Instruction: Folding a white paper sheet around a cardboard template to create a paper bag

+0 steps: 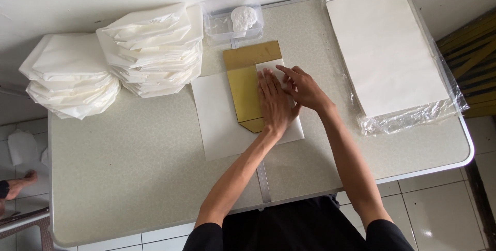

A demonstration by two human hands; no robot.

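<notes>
Left hand (275, 107) flat, fingers together, pressing a white paper sheet (227, 127) folded over a gold card template (248, 83) — right hand (305, 89) beside it, fingers slightly apart on the fold's edge. Bare speckled tabletop (129, 168) below the wrists.

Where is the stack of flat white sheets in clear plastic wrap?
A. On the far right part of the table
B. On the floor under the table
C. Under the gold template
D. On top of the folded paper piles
A: the wrapped sheet stack lies at the table edge on the right, apart from both hands.
</notes>
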